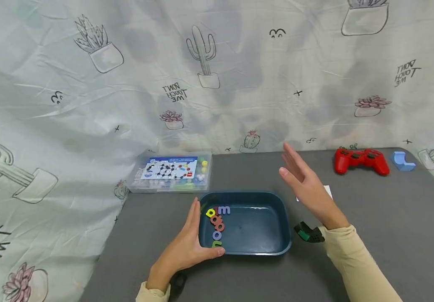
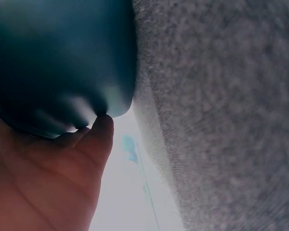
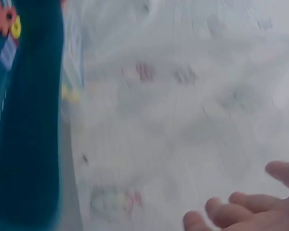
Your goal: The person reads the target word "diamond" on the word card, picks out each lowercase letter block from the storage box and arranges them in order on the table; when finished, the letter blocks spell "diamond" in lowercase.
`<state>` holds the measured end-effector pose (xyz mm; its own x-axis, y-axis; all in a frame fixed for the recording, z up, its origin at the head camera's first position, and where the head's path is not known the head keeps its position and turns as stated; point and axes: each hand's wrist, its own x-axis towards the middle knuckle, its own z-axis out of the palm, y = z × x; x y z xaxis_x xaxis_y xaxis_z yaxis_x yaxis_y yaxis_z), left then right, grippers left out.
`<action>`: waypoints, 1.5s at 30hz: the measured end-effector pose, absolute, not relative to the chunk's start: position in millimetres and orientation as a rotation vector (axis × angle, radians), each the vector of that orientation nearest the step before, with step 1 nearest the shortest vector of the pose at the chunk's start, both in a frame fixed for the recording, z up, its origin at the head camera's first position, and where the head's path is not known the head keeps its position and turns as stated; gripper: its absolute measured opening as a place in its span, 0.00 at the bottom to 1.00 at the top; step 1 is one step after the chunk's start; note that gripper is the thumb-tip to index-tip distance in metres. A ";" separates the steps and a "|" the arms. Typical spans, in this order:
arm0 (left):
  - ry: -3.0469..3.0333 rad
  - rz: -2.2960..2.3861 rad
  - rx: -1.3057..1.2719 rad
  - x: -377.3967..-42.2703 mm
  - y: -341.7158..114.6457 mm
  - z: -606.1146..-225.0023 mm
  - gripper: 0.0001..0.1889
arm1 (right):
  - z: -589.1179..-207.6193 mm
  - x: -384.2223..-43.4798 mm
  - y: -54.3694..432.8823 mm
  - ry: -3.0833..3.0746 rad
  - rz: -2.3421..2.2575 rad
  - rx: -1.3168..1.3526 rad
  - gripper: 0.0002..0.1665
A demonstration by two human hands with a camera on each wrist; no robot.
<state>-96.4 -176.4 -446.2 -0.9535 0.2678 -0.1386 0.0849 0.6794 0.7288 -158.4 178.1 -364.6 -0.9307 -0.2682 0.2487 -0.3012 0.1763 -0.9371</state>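
A dark teal tray point(image 1: 256, 224) sits on the grey table. My left hand point(image 1: 186, 247) holds its near left corner, fingers along the left wall and thumb at the front rim. In the left wrist view, fingertips point(image 2: 102, 126) touch the tray's outer wall point(image 2: 62, 57). Along the tray's left side lie several small plastic letters: a lilac m point(image 1: 224, 210), a yellow letter point(image 1: 210, 213), brown letters point(image 1: 217, 222), a lilac o point(image 1: 217, 235) and a green n point(image 1: 216, 243). Raised beyond the tray's right side, my right hand point(image 1: 311, 191) has its fingers extended and holds nothing.
Behind the tray on the left stands a clear plastic box point(image 1: 169, 172) of molecule-model parts. A red game controller point(image 1: 361, 161) and a light blue holder point(image 1: 403, 161) lie at the back right. White paper point(image 1: 328, 191) shows partly behind my right hand. A printed cloth point(image 1: 236, 75) hangs behind.
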 end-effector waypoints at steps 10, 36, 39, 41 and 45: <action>2.618 1.196 0.300 -92.3 -175.0 -453.2 0.76 | -384.6 -161.7 114.6 -2.293 2.116 0.909 0.45; 2.599 1.220 0.357 -99.6 -176.8 -447.3 0.72 | -414.5 -171.1 68.0 -2.667 1.935 1.222 0.46; 2.589 1.230 0.355 -98.3 -177.4 -447.4 0.71 | -417.1 -170.7 65.0 -2.684 1.950 1.259 0.46; 2.593 1.224 0.356 -98.0 -177.6 -447.2 0.71 | -418.3 -171.1 63.2 -2.709 1.925 1.279 0.46; 2.603 1.204 0.355 -97.9 -179.2 -446.7 0.71 | -423.3 -174.5 58.9 -2.750 1.871 1.348 0.44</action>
